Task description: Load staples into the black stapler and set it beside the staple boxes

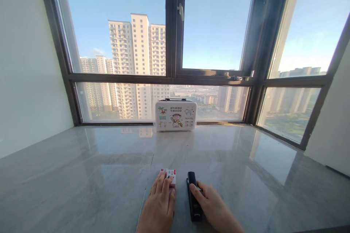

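Note:
My left hand [160,202] lies over a small white box [171,174] with red print, its fingers bent down onto it. Beside that box, a pink-and-white edge [162,170] shows past my fingertips; my hand covers most of it, so I cannot tell whether it is a second box. To the right, a black stapler [193,198] lies lengthwise on the grey marble surface, pointing away from me. My right hand [207,198] grips it from its right side, with the thumb on top and the other fingers mostly hidden behind it.
A white carry case [175,116] with cartoon prints stands upright at the back, against the window. The shiny marble sill [109,167] reaches from the white left wall [30,62] to the right wall. Dark window frames [172,25] enclose the glass, with tall buildings outside.

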Motion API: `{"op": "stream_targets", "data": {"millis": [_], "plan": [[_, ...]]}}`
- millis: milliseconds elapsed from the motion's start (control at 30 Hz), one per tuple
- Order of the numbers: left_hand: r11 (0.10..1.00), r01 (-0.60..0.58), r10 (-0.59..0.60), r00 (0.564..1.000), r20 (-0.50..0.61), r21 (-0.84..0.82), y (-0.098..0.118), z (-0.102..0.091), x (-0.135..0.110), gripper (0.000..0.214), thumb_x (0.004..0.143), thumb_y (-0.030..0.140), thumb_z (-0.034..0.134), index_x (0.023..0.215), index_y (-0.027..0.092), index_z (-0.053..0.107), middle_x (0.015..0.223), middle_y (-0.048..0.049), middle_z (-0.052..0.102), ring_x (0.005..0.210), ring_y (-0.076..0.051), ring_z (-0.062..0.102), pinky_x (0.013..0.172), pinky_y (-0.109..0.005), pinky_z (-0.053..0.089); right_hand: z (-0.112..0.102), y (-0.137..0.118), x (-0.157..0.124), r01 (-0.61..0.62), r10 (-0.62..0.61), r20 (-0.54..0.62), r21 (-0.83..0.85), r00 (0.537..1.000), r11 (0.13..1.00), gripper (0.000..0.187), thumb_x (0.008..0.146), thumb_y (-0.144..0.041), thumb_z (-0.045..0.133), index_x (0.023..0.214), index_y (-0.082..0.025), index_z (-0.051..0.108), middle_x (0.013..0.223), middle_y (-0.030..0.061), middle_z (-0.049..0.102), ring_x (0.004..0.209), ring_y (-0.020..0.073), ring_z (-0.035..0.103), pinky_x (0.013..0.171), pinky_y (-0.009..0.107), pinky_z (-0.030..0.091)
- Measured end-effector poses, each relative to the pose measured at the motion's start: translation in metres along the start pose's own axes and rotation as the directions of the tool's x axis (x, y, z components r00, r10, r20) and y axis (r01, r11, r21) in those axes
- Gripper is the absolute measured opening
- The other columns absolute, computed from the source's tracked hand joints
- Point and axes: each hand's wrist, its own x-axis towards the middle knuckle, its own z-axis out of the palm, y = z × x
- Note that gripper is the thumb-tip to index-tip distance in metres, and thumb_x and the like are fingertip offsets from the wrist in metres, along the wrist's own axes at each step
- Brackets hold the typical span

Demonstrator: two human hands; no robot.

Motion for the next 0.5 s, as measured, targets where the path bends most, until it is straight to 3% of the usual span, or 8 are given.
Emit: {"op": "stream_targets", "data": {"millis": [100, 200, 400, 500], "plan": [[0.999, -0.029, 0.030, 0.999, -0.043, 0.027, -0.011, 0.001, -0.011, 0.037, 0.100, 0.027, 0.041, 0.134, 0.019, 0.052, 0.151, -0.0152, 0.048, 0.145, -0.029, 0.038, 0.112, -0.051, 0.047, 0.033, -0.012, 0.009, 0.060, -0.060, -0.010, 0.119, 0.998, 0.991, 0.058, 0.089, -0.069, 0.050, 0.102, -0.018, 0.073, 0.086, 0.0075, 0.071, 0.083, 0.0251, 0.062, 0.073, 0.031, 0.049], [0.996, -0.019, 0.028, 0.994, -0.107, 0.082, -0.036, -0.006, -0.026, 0.039, 0.099, 0.024, 0.041, 0.136, 0.017, 0.051, 0.149, -0.0165, 0.049, 0.144, -0.030, 0.040, 0.111, -0.051, 0.049, 0.069, -0.025, 0.020, 0.099, -0.098, -0.009, 0.151, 0.995, 0.984, 0.053, 0.092, -0.063, 0.051, 0.108, -0.018, 0.073, 0.093, 0.0096, 0.073, 0.090, 0.0270, 0.064, 0.080, 0.034, 0.050], [0.993, 0.045, -0.031, 0.992, -0.125, 0.113, -0.103, -0.049, -0.054, 0.036, 0.099, 0.025, 0.041, 0.133, 0.019, 0.054, 0.147, -0.0140, 0.052, 0.143, -0.027, 0.043, 0.113, -0.049, 0.047, 0.131, -0.050, 0.033, 0.119, -0.143, 0.106, 0.205, 0.984, 0.972, 0.043, 0.096, -0.054, 0.050, 0.115, -0.020, 0.070, 0.084, 0.0054, 0.070, 0.085, 0.0240, 0.066, 0.072, 0.030, 0.050], [0.994, 0.069, -0.060, 0.992, -0.107, 0.086, -0.119, -0.067, -0.053, 0.036, 0.100, 0.025, 0.040, 0.132, 0.020, 0.055, 0.148, -0.0136, 0.052, 0.142, -0.027, 0.044, 0.115, -0.049, 0.045, 0.150, -0.060, 0.039, 0.099, -0.131, 0.125, 0.235, 0.984, 0.967, 0.043, 0.096, -0.053, 0.049, 0.117, -0.021, 0.068, 0.072, 0.0026, 0.065, 0.076, 0.0225, 0.065, 0.067, 0.030, 0.049]]}}
